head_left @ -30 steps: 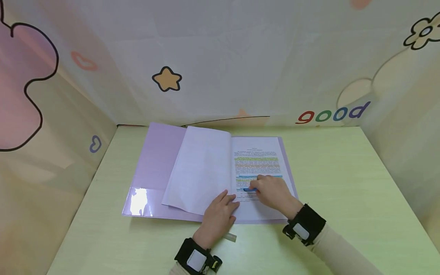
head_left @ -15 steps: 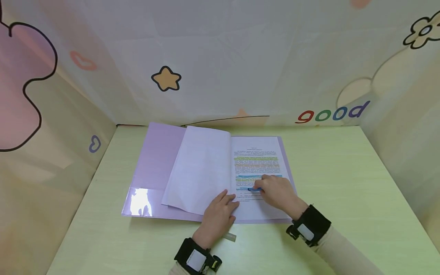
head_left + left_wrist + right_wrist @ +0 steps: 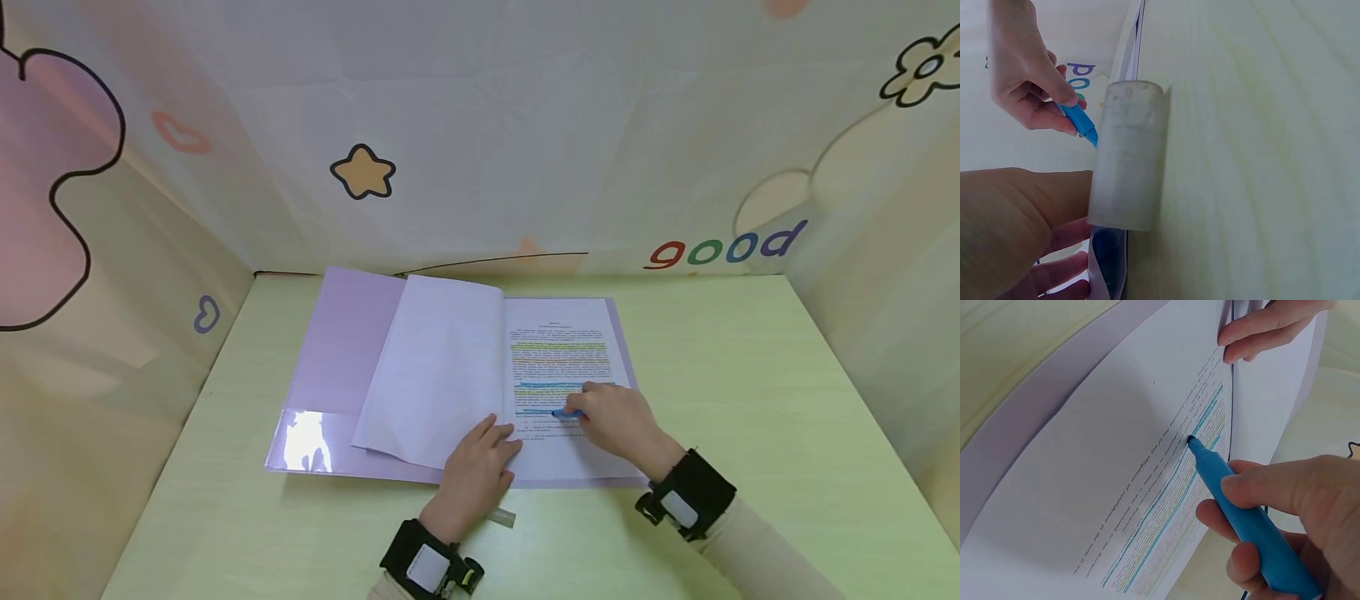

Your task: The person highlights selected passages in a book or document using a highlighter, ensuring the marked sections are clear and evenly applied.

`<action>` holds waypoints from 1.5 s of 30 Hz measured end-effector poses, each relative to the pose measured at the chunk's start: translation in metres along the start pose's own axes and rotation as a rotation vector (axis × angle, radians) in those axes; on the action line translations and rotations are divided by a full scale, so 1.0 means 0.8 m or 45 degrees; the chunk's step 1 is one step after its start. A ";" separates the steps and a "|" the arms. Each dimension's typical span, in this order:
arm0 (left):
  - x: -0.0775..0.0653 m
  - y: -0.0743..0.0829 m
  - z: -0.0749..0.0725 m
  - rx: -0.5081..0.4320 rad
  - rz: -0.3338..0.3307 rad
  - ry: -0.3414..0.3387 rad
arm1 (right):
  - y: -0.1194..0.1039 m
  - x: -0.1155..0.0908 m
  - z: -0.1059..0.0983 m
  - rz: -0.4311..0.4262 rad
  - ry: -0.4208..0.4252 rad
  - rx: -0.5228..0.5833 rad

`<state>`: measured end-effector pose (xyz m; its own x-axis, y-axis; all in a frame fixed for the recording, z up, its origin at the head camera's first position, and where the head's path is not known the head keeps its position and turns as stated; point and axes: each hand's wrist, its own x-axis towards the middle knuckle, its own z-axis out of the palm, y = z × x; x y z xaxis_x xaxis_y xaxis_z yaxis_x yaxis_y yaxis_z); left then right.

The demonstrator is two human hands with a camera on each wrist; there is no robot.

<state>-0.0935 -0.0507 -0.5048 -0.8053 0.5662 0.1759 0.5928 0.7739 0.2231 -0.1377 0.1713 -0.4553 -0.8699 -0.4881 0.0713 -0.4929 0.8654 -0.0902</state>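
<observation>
My right hand (image 3: pixel 618 421) pinches a blue highlighter (image 3: pixel 1244 528) between thumb and fingers, its dark tip on a printed line of the page (image 3: pixel 1135 394). In the head view a blue stroke (image 3: pixel 532 412) runs left from the tip. My left hand (image 3: pixel 476 471) lies with spread fingers at the lower fold, across the blank left sheet (image 3: pixel 442 367) and the printed page. These pages sit in an open lilac folder (image 3: pixel 352 333). Yellow, orange and blue marking covers parts of the text. Close by my left wrist, a grey cylindrical piece (image 3: pixel 1127 156) shows over the table.
The folder lies on a pale green table (image 3: pixel 750 400). A printed cloth backdrop (image 3: pixel 487 150) with a star, hearts and the word "good" rises behind and at both sides. Light glares off the folder's clear pocket (image 3: pixel 303 442) at lower left.
My right hand has slid rightward along the line with the highlighter, and the blue stroke behind the tip has grown longer. My left hand and the folder have stayed in place.
</observation>
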 end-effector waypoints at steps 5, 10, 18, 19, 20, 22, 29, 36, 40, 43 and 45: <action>0.000 0.000 0.000 0.005 0.009 0.007 | 0.003 -0.004 -0.002 0.003 0.001 0.004; 0.000 -0.002 0.001 0.002 0.016 0.003 | 0.007 -0.006 -0.001 0.018 -0.008 0.012; 0.000 -0.004 0.004 -0.003 0.021 0.017 | 0.012 -0.008 -0.002 0.054 -0.022 0.027; 0.000 -0.003 0.003 -0.006 0.019 0.017 | 0.013 -0.009 -0.003 0.056 -0.026 0.024; -0.001 -0.003 0.003 -0.011 0.015 0.016 | 0.014 -0.009 -0.003 0.060 -0.030 0.027; -0.001 -0.003 0.003 -0.015 0.008 0.011 | 0.015 -0.010 -0.005 0.061 -0.030 0.027; 0.000 -0.002 0.003 -0.012 0.012 0.005 | 0.019 -0.015 -0.008 0.079 -0.046 0.020; 0.000 -0.001 0.002 -0.028 0.000 0.005 | 0.023 -0.019 -0.010 0.089 -0.037 0.013; 0.000 -0.001 0.003 -0.030 -0.006 0.001 | 0.026 -0.021 -0.009 0.098 -0.028 0.021; 0.000 -0.001 0.004 -0.032 -0.009 -0.002 | 0.028 -0.024 -0.010 0.106 -0.029 0.021; 0.000 -0.001 0.004 -0.034 -0.010 -0.006 | 0.030 -0.025 -0.010 0.112 -0.029 0.020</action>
<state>-0.0939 -0.0505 -0.5080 -0.8101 0.5612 0.1695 0.5862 0.7707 0.2500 -0.1316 0.2028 -0.4507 -0.9098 -0.4130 0.0398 -0.4148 0.9032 -0.1104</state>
